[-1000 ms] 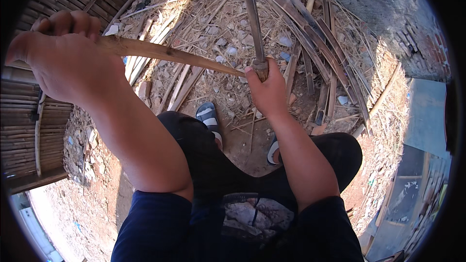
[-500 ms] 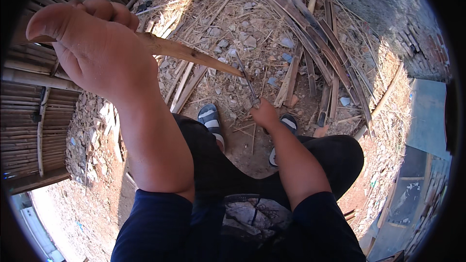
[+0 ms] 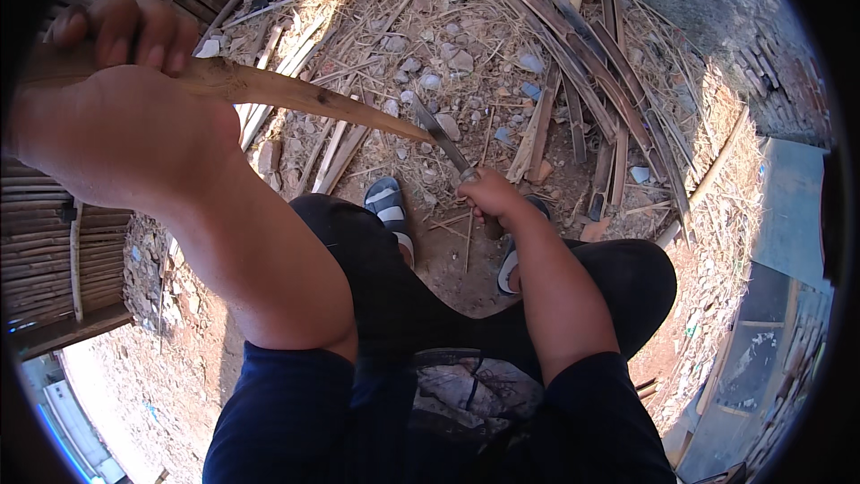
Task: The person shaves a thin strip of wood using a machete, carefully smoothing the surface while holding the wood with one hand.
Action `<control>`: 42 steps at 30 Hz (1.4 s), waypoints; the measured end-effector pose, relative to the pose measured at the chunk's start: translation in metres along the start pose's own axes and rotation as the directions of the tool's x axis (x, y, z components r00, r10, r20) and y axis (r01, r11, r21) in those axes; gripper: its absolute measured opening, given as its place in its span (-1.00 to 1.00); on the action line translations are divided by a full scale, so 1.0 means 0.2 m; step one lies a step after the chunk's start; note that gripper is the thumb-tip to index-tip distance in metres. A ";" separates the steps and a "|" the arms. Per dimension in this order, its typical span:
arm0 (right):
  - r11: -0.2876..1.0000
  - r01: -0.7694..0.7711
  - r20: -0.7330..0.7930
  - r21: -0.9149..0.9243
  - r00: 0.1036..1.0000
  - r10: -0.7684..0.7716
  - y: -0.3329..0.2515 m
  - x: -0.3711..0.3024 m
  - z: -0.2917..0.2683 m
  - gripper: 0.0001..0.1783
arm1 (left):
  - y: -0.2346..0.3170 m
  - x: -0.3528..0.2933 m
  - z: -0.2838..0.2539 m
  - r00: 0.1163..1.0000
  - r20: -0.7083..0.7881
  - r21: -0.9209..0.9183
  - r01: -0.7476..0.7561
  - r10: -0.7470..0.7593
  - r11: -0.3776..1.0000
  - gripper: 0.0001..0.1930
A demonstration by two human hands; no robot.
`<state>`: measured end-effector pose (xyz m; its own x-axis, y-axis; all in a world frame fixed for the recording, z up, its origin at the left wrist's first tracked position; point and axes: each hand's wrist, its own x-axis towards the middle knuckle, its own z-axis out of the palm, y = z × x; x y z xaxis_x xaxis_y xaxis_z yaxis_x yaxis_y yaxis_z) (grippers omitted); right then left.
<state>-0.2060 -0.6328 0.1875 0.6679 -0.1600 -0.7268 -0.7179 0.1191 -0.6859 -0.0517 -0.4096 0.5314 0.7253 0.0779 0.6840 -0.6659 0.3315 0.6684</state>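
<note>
My left hand (image 3: 134,99) is raised at the far left, its fingers wrapped round a long strip of split bamboo (image 3: 296,96). The strip narrows toward its far end, which slants down to the middle of the view. A knife (image 3: 445,143) with a broad dark blade is in my right hand (image 3: 491,194), fingers closed round its handle. Its blade points up and to the left, and the strip's narrow end meets or overlaps it; whether they touch I cannot tell. The strip's other end runs out of view behind my left hand.
Long split bamboo pieces (image 3: 582,54) lie heaped at the far right. Stones, shavings and straw cover the ground (image 3: 421,45). My sandalled feet (image 3: 387,204) stand between my bent knees. A bamboo slat wall (image 3: 45,251) rises at left, a grey wall (image 3: 717,0) at far right.
My left hand has moved left and turned, drawing the bamboo strip's tip slightly left. The knife blade has rotated to show its broad side, while my right hand stays nearly in place.
</note>
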 end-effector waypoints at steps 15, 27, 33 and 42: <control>0.962 0.215 -0.223 0.171 0.959 -0.175 -0.31 -0.17 -0.15 -0.60 | -0.11 0.23 -0.36 0.897 0.420 -0.234 0.253 -0.137 0.939 -0.76; 0.802 0.248 -0.376 -0.544 0.782 -0.497 0.06 0.03 0.17 -0.54 | -0.08 0.09 -0.11 0.986 -0.122 0.121 -0.095 0.110 0.988 -0.89; 0.756 0.190 -0.305 -0.626 0.833 -0.462 0.23 0.16 0.19 -0.47 | -0.09 -0.03 0.00 0.970 -0.166 0.009 -0.178 0.177 0.984 -0.87; 0.882 0.281 -0.341 -0.379 0.843 -0.415 -0.13 -0.05 0.09 -0.60 | -0.10 -0.06 0.13 0.897 -0.382 0.291 -0.110 0.221 0.950 -0.77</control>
<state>-0.1895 -0.6167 0.2121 0.7943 -0.5188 -0.3161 -0.5197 -0.3109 -0.7957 -0.0508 -0.4410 0.5168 0.5707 0.5026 0.6494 -0.7631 0.0326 0.6454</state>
